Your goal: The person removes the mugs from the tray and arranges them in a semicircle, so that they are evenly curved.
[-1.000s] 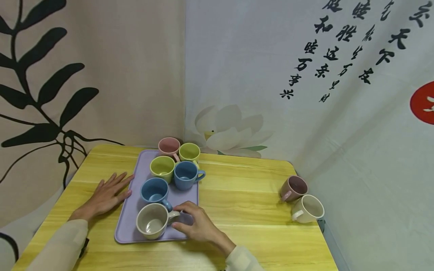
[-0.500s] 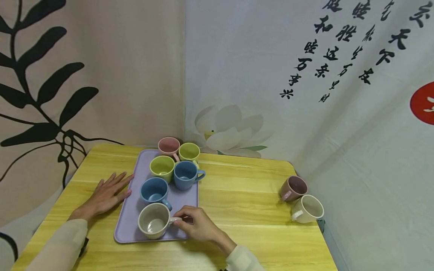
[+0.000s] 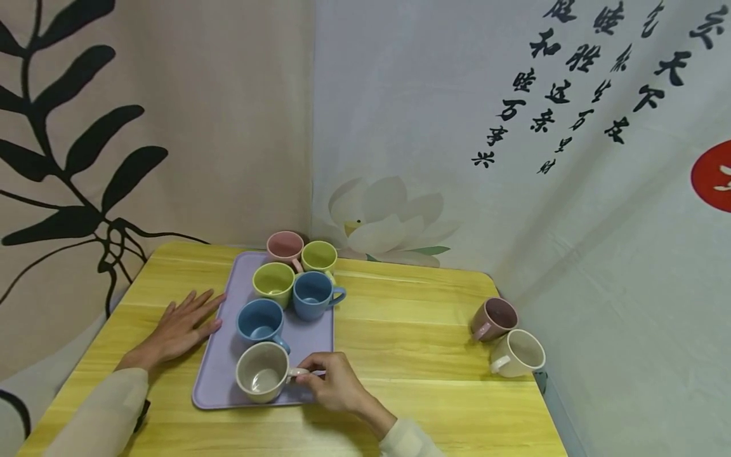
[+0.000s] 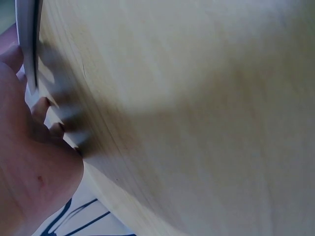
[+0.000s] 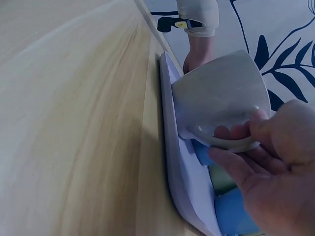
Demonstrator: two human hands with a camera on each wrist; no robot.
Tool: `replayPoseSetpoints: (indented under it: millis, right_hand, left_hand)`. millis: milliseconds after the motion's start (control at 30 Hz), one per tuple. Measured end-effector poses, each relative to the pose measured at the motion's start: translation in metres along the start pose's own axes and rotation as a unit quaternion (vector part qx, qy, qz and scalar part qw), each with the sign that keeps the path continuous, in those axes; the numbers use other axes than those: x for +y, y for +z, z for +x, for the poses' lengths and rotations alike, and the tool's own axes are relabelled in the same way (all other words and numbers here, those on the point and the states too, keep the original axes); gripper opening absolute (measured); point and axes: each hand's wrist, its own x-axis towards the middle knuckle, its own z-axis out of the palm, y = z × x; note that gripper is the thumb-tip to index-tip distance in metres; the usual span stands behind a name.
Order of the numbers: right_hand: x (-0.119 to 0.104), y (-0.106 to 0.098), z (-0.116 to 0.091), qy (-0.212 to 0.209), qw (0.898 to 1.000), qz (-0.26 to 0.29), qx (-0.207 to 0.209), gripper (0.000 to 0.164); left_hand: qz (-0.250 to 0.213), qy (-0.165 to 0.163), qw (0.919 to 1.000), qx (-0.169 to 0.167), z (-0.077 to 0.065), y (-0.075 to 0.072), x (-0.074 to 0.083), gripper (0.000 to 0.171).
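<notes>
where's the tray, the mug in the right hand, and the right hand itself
Tray (image 3: pixel 217 374): head view, bare surface near its left edge.
Held mug (image 5: pixel 221 91): right wrist view, outer wall.
Right hand (image 3: pixel 337 383): head view, back of the hand.

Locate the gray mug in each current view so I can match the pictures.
Head: gray mug below and left of center, at the near end of the lavender tray, its handle pinched by the right hand.
Left wrist: not in the picture.
Right wrist: gray mug right of center, mostly upper half.
Shared landmark: the lavender tray, its edge upper left in the left wrist view.
</notes>
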Motion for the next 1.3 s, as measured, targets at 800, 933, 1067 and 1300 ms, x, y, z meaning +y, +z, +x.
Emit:
replayPoseSetpoints:
  millis: [800, 933, 1067, 1300]
  right_hand:
    - [-0.003, -0.064, -0.042, 0.033, 0.997, 0.05, 0.044, 0.016]
    - [-0.002, -0.079, -0.048, 0.055, 0.995, 0.05, 0.071, 0.018]
    - [0.003, -0.09, -0.051, 0.071, 0.991, 0.044, 0.102, 0.017]
    - [0.011, -0.102, -0.052, 0.099, 0.982, 0.062, 0.148, 0.019]
  left_hand:
    - [-0.009, -0.01, 0.9998, -0.011, 0.0, 0.0, 0.001, 0.07]
    - [-0.008, -0.012, 0.9998, -0.013, 0.001, 0.0, 0.0, 0.07]
    - [-0.004, -0.012, 0.9999, -0.012, 0.001, 0.001, 0.0, 0.07]
    - [-0.005, -0.011, 0.9999, -0.006, 0.001, 0.001, 0.002, 0.069]
